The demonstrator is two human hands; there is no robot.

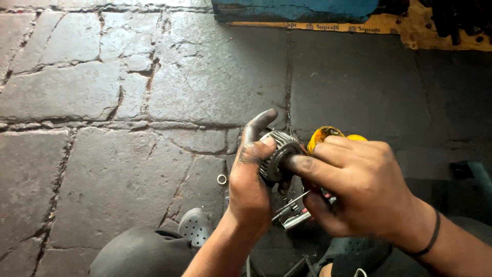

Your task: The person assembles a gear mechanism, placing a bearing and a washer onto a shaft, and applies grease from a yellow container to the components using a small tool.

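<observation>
Fingers of left hand (249,179) and right hand (353,179) curled tight around 1 toothed metal gear (277,154); left forefinger outstretched.

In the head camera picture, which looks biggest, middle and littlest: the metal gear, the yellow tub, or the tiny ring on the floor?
1. Metal gear, held in both greasy hands, looks biggest, though it is also nearest the camera.
2. Yellow tub, partly hidden behind the right hand, so its rank is unsure.
3. Tiny ring on the stone floor, clearly littlest.

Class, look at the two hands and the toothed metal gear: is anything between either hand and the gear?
Nothing visible. The left hand holds the gear directly, thumb on its toothed rim, and the right hand presses a finger against its face. The yellow container sits behind them.
</observation>
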